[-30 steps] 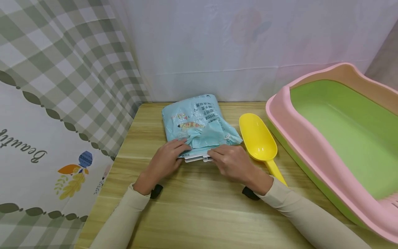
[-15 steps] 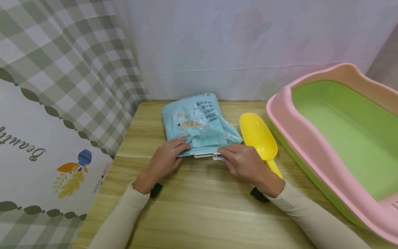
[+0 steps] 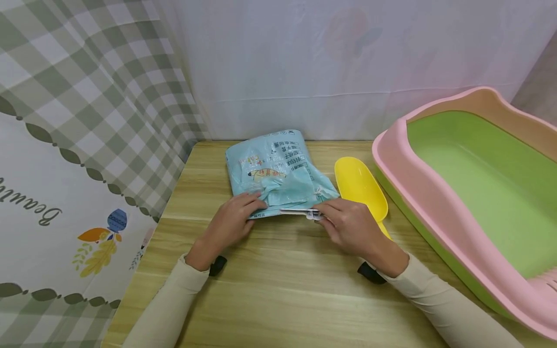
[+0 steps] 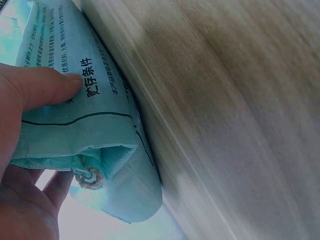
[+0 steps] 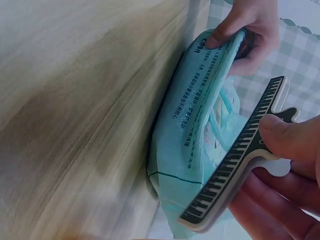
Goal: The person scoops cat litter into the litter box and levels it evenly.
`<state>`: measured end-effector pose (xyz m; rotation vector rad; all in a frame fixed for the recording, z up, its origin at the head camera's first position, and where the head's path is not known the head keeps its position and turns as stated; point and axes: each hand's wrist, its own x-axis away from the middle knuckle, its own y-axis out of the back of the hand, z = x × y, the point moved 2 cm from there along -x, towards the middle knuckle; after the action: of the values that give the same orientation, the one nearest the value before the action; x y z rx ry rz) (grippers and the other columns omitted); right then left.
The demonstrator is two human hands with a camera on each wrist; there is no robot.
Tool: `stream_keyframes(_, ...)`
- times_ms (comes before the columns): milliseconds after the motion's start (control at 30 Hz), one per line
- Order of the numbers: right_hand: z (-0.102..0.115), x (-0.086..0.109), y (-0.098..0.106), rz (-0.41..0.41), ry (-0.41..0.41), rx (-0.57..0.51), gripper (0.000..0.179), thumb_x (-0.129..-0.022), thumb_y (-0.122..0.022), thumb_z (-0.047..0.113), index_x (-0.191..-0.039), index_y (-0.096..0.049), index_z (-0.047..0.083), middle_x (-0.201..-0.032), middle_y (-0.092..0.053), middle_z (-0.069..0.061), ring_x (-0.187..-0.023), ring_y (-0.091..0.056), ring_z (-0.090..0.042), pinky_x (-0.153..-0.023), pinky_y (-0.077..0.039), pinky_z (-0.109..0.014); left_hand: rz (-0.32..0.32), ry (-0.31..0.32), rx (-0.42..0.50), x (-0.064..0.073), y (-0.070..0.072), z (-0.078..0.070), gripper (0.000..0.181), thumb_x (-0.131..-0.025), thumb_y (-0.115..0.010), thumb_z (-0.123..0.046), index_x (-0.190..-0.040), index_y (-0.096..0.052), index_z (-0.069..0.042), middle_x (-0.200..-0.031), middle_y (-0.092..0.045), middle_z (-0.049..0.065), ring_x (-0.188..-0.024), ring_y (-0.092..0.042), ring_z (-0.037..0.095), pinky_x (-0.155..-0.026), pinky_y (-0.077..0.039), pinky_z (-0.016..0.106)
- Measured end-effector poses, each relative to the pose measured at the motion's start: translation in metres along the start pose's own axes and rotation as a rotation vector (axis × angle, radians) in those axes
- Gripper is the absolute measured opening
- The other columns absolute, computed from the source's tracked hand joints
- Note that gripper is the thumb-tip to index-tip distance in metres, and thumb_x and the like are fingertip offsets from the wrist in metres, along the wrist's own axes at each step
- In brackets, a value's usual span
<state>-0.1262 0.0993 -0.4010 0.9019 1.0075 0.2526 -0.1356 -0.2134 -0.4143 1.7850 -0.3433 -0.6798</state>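
We are seeing the bag lying on the table, the left hand pinching its folded edge between thumb and fingers, the right hand pinching the clip by its handle. We are judging the bag soft, slick, probably heavy, best held at the fold; the clip, light and stiff.

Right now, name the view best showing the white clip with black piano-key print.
Right wrist: the clip shows its patterned face close up. The head view catches only a thin strip; left wrist, none.
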Motion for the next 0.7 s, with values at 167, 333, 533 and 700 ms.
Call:
stream_keyframes(167,-0.003,0.002,0.003,0.015,-0.059,-0.047,0.028,-0.083,-0.092,0.003,-0.109,-0.082,0.003,-0.103,-0.081,-0.011,-0.088,-0.08,-0.028,-0.071,-0.065,-0.048,-0.003,-0.002,0.001,0.0,0.0,0.001,0.039,-0.086,-0.089,0.007,-0.121,-0.08,-0.009,-0.143,-0.07,0.016,-0.135,-0.065,0.038,-0.112,-0.052,0.054)
stream_keyframes(333,-0.005,0.004,0.006,0.027,-0.093,-0.069,0.025,-0.084,-0.09,0.002,-0.107,-0.08,0.005,-0.1,-0.08,-0.008,-0.08,-0.077,-0.022,-0.065,-0.062,-0.043,-0.007,-0.007,-0.001,-0.001,0.0,0.002,0.04,-0.085,-0.089,0.007,-0.121,-0.08,-0.009,-0.143,-0.07,0.017,-0.134,-0.065,0.039,-0.111,-0.052,0.055)
stream_keyframes(533,-0.005,0.01,0.006,0.051,-0.124,-0.095,0.022,-0.085,-0.091,0.004,-0.102,-0.077,0.005,-0.09,-0.076,-0.004,-0.069,-0.067,-0.015,-0.059,-0.057,-0.036,-0.003,-0.008,0.003,0.0,0.0,0.001,0.039,-0.086,-0.088,0.007,-0.121,-0.08,-0.009,-0.143,-0.07,0.017,-0.134,-0.065,0.039,-0.111,-0.052,0.055)
stream_keyframes(700,-0.007,0.016,0.009,0.086,-0.183,-0.145,0.023,-0.086,-0.091,0.003,-0.106,-0.079,0.004,-0.094,-0.077,-0.005,-0.073,-0.076,-0.014,-0.065,-0.062,-0.035,0.003,0.001,0.003,0.0,-0.001,0.001,0.04,-0.086,-0.089,0.007,-0.122,-0.08,-0.009,-0.144,-0.07,0.017,-0.134,-0.065,0.04,-0.111,-0.052,0.056)
